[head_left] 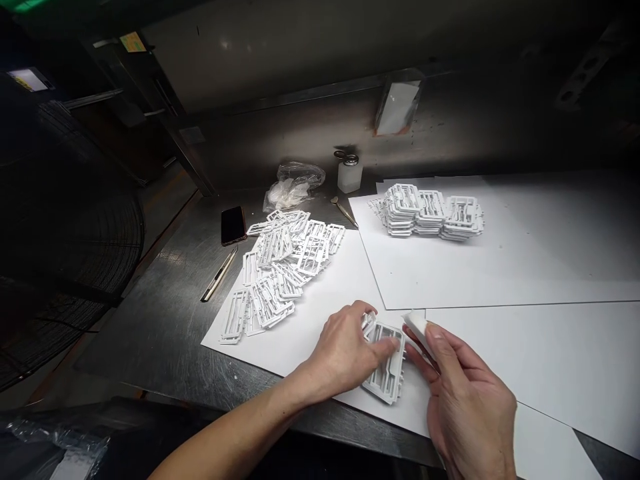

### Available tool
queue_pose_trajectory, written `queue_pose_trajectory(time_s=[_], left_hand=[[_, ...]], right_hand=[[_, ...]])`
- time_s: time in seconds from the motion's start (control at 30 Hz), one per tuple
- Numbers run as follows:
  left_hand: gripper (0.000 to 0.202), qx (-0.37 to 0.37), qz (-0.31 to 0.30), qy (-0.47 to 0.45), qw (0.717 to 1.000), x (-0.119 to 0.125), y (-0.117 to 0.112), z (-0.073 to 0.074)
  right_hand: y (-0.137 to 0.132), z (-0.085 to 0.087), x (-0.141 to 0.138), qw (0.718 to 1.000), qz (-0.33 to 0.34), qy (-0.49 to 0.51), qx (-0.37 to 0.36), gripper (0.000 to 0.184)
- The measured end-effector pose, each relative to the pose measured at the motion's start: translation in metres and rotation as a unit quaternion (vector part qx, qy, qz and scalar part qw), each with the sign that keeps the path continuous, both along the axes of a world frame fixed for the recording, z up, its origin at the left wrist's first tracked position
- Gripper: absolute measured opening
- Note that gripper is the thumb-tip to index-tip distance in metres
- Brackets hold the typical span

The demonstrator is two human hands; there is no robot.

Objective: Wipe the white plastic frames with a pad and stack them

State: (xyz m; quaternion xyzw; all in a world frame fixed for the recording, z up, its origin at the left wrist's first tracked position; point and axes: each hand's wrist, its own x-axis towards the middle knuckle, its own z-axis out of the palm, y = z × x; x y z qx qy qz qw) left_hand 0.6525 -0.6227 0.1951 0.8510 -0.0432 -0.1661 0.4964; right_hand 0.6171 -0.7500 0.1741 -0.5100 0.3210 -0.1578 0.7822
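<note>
A small stack of white plastic slotted frames [393,383] lies near the table's front edge on white paper. My left hand [347,350] is closed around its upper left part, thumb across the top; a small white piece [369,323] shows by its fingertips. Just right of the stack, my right hand [465,380] pinches a folded white cloth-like piece [416,323] between thumb and fingers. To the left spreads a loose heap of similar white frames [275,247]. Farther back, neat piles of white frames [427,210] stand on another paper sheet.
On the metal table [165,313] lie a dark phone [233,225], a utility knife [219,273] and tweezers [345,212]. A white bottle [350,175] and a clear plastic bag [293,187] stand at the back. A large fan [65,233] is at the left.
</note>
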Motion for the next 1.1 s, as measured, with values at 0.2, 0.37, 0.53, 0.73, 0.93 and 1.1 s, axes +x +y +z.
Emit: queue_pose_trajectory(time_s=[0.2,0.37,0.53,0.73,0.93,1.1], left_hand=[[0.061,-0.07,-0.013,0.08,0.994,0.008,0.005,-0.002],[0.056,-0.254,0.036,0.195,0.947,0.015,0.021,0.0],[0.056,-0.341,0.064,0.252,0.903,0.01,0.038,0.006],[0.039,-0.432,0.005,0.284,0.856,0.002,0.046,0.002],[0.045,-0.57,0.036,0.404,0.715,0.004,0.057,-0.014],[0.035,-0.601,0.062,0.41,0.683,0.005,0.059,-0.02]], right_hand=[[0.005,0.008,0.005,0.996,0.044,-0.036,0.07,0.039],[0.003,0.011,0.007,0.993,0.078,-0.051,0.066,0.038],[0.002,0.005,0.006,0.995,0.086,-0.018,-0.051,0.045],[0.011,0.017,0.006,0.951,0.19,0.041,-0.239,0.047],[0.003,0.024,0.004,0.921,0.186,0.085,-0.332,0.052],[0.001,0.027,-0.002,0.917,0.188,0.081,-0.343,0.053]])
